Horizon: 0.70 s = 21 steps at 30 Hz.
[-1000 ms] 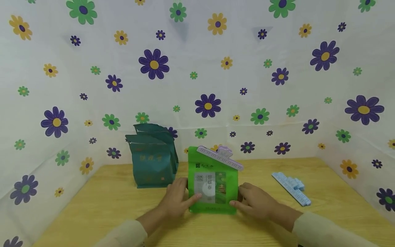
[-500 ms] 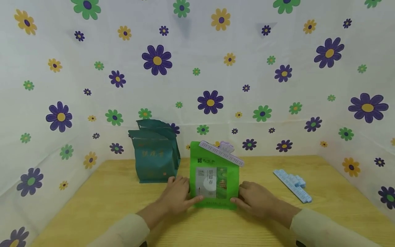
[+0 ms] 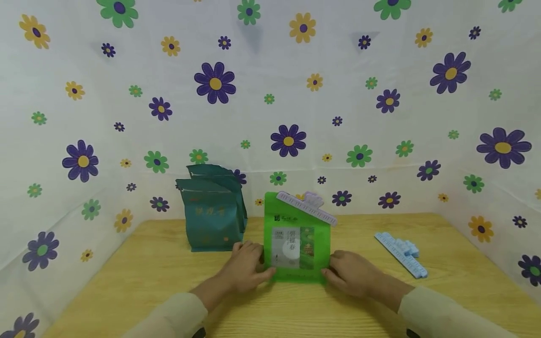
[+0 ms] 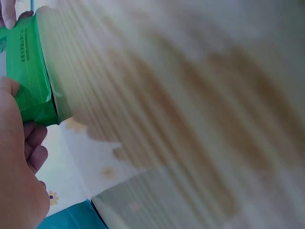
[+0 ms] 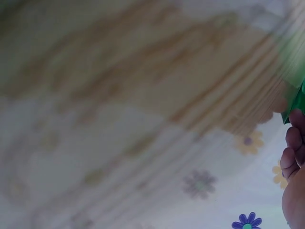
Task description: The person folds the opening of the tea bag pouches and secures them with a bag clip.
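A bright green tea bag (image 3: 289, 271) stands upright on the table between the two hands, its front label facing me. A lilac sealing clip (image 3: 307, 209) sits slanted across its top right corner. My left hand (image 3: 246, 268) holds the bag's lower left side, thumb at the front and fingers around the edge; the left wrist view shows this thumb (image 4: 8, 86) on the green surface. At the lower right side, my right hand (image 3: 351, 273) grips the bag with its thumb by the bottom corner. Its curled fingers (image 5: 294, 138) show beside the green edge in the right wrist view.
Two dark teal bags (image 3: 211, 230) stand one behind the other, to the left and behind my left hand. Light blue sealing clips (image 3: 401, 255) lie on the wooden table (image 3: 148, 281) at the right. A white flowered cloth (image 3: 253, 117) encloses the back and sides.
The head view has shifted slightly. The green bag has moved a little to the right and away, both hands staying at its sides; the left thumb now covers less of its front.
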Motion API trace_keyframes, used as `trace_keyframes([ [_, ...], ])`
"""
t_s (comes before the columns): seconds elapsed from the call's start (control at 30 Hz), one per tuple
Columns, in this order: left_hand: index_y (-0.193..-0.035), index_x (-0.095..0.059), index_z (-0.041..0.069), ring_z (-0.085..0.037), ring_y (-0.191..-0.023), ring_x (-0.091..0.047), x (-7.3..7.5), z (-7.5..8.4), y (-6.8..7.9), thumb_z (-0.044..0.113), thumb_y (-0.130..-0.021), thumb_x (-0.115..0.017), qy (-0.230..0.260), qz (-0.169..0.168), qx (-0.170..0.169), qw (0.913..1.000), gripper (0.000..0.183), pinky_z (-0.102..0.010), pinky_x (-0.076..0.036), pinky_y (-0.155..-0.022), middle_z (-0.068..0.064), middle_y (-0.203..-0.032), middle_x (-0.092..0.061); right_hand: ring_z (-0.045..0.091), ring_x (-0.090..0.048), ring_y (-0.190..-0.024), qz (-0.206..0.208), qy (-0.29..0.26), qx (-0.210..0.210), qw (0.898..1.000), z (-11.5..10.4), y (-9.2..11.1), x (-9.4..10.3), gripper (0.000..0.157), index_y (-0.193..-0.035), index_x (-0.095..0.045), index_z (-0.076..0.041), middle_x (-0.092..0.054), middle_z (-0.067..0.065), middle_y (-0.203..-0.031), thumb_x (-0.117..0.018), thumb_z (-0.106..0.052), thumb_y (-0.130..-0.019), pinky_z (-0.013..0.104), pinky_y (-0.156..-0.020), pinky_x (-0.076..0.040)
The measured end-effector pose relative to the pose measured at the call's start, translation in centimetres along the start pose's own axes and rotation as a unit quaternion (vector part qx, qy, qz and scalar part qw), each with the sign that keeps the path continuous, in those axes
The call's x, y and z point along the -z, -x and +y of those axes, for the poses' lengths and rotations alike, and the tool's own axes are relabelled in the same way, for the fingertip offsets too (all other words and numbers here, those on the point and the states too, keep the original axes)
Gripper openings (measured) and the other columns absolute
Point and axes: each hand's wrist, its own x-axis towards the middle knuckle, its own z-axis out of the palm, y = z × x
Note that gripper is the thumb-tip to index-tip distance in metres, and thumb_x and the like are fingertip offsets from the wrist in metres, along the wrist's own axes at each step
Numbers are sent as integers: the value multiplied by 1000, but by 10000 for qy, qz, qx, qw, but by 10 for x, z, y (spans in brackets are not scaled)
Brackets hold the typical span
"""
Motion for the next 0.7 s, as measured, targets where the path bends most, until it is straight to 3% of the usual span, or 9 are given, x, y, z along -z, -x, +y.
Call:
trace_keyframes([
  [0.13, -84, -52, 20, -11, -77, -38, -2, 2, -2, 58, -89, -49, -111, 163, -86, 9998, 38, -39, -26, -84, 12, -74, -46, -1, -40, -57, 98, 113, -22, 9999, 5, -1, -2, 28, -67, -51, -23, -45, -15, -64, -51, -31, -94, 18, -55, -39],
  [0.43, -82, -56, 19, -12, -81, -45, -6, 2, -8, 52, -91, -50, -269, 440, -144, 9986, 35, -39, -28, -83, 8, -80, -55, 0, -43, -58, 388, 681, 154, 9968, 6, -3, -2, 26, -71, -58, -18, -49, -13, -61, -54, -33, -92, 24, -59, -44],
  [0.53, -80, -54, 19, -12, -83, -46, -8, 3, -9, 49, -92, -50, -316, 450, -159, 9984, 32, -38, -28, -81, 7, -83, -57, 1, -47, -60, 358, 750, 14, 9965, 5, -3, -2, 25, -75, -61, -17, -53, -12, -63, -53, -35, -92, 27, -63, -46],
  [0.7, -85, -58, 18, -12, -83, -46, -12, 3, -12, 41, -93, -52, -421, 411, -200, 9981, 25, -38, -29, -81, 6, -87, -60, 2, -45, -58, 272, 767, -406, 9959, 3, -3, -2, 27, -72, -59, -16, -55, -9, -64, -54, -36, -90, 24, -57, -42],
])
